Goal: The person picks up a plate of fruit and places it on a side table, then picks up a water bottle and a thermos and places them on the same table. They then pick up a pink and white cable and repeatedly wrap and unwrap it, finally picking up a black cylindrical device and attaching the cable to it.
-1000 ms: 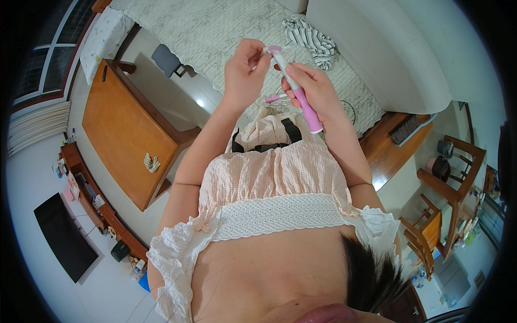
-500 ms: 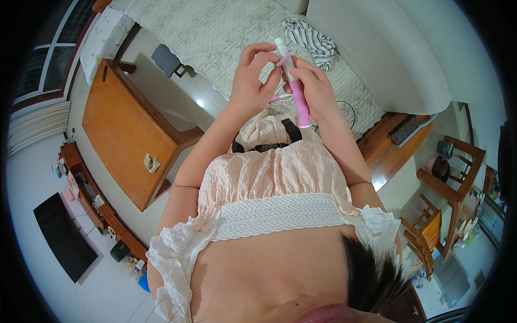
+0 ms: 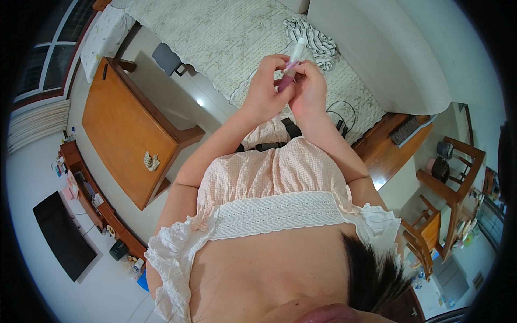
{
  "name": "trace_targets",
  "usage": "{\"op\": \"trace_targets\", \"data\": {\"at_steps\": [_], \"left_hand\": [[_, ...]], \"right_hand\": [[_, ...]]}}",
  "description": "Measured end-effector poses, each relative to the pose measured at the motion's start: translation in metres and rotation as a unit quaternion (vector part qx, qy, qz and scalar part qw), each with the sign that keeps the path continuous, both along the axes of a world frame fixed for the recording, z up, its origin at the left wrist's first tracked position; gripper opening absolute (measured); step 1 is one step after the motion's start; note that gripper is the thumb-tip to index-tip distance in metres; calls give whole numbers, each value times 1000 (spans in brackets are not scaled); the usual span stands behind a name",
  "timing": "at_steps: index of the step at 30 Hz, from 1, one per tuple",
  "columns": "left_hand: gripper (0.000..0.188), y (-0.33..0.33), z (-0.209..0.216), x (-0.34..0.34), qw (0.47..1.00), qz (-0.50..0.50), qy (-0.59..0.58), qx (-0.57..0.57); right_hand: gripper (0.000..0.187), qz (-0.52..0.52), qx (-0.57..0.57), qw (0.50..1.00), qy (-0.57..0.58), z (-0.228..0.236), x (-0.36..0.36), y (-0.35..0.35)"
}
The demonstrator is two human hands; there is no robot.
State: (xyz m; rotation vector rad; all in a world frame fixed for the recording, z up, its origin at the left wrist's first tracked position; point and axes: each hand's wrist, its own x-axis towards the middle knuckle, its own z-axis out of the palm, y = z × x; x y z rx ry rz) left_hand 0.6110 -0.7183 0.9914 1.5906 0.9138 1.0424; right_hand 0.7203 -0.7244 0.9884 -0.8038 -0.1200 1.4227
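Note:
I hold a slim pink-and-white wand (image 3: 298,49) up in front of me; its exact kind is unclear. Its white tip points away, with a pink piece beside it just below. My left hand (image 3: 263,89) comes in from the left, fingers curled around the wand's pink section. From the other side my right hand (image 3: 311,92) closes on it, thumb and fingers near the pink piece. The two hands meet, hiding the wand's lower end. Under my forearms lies the pale pink fabric (image 3: 269,177) of my clothing, with a black buckled strap (image 3: 269,146) across it.
Ahead is a sofa seat with a patterned cover (image 3: 215,48), holding a striped cloth (image 3: 312,40) and a black cable (image 3: 347,116). At left stands a wooden table (image 3: 126,129) with a beaded item (image 3: 151,161). A brush (image 3: 404,132) lies on a wooden surface at right.
Both hands have drawn together around the wand. Its white tip has shifted right and now leans right, and the long pink handle, visible before, is mostly covered.

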Motion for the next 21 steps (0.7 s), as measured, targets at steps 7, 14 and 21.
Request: {"op": "trace_targets", "data": {"at_steps": [7, 14, 21], "left_hand": [[17, 9, -4, -17, 1000, 4, -2, 13], [16, 6, 7, -21, 980, -14, 112, 163], [16, 20, 13, -32, 935, -37, 163, 313]], "right_hand": [[27, 32, 63, 889, -451, 10, 15, 13], [21, 81, 28, 849, -521, 16, 31, 24], [30, 29, -46, 919, -392, 14, 27, 30]]}}
